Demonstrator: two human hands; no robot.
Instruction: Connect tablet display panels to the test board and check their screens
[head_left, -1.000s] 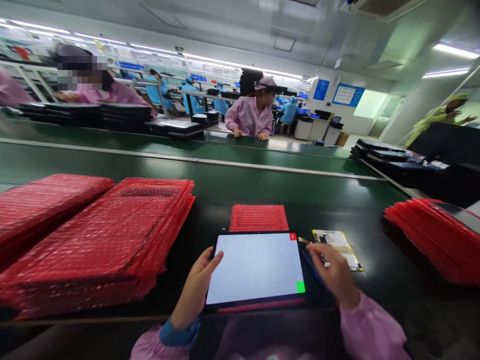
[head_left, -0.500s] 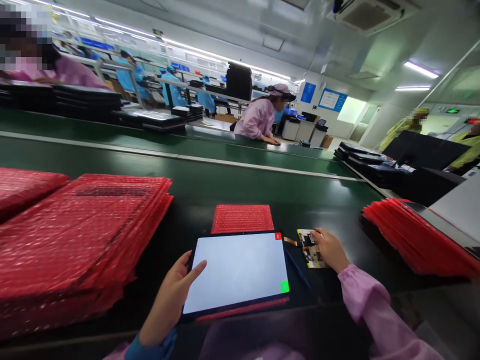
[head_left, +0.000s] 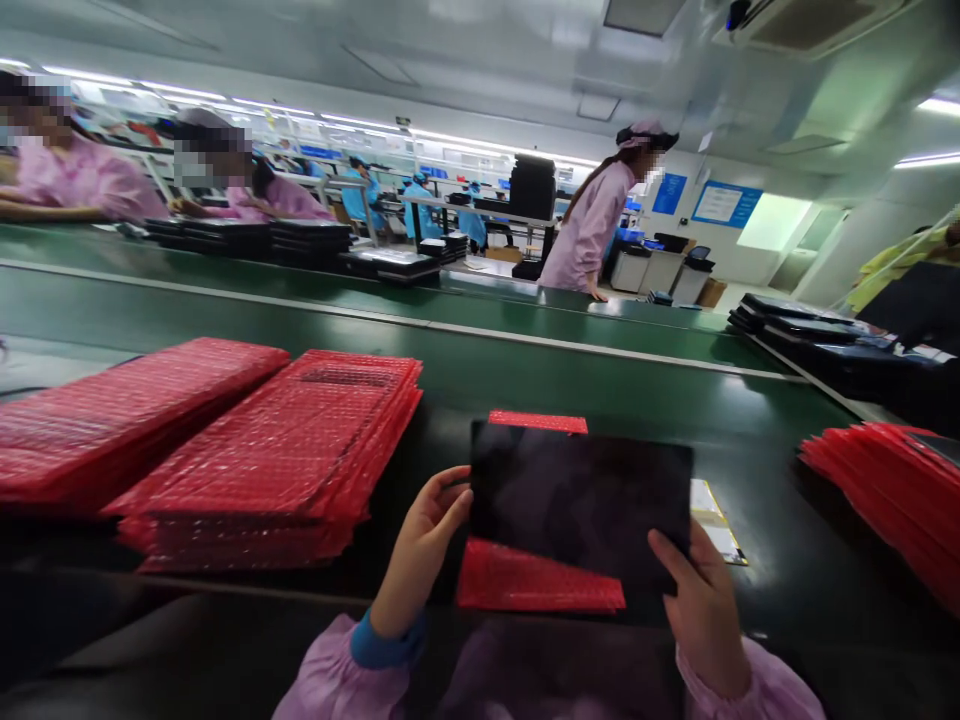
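Both hands hold a tablet-sized screen panel [head_left: 581,490], dark all over and tilted up above the table. My left hand [head_left: 424,540] pinches its left edge between thumb and fingers. On the right edge, my right hand [head_left: 705,600] grips it with the thumb in front and the fingers behind. Under the panel lies a red bubble-wrap sheet [head_left: 536,580], showing below and above it. A small circuit board [head_left: 716,520] with a yellow edge lies on the table behind my right hand, partly hidden by the panel.
Stacks of red bubble-wrap bags [head_left: 300,450] stand to the left, with another red stack [head_left: 885,490] at the right. Beyond runs a green conveyor [head_left: 480,345]. Dark panels [head_left: 810,330] are piled at the far right. Co-workers in pink [head_left: 592,220] are across the line.
The panel was lit white and lay lower; now it is dark and raised. My right hand has left the circuit board and taken the panel's right edge. The view has turned left.
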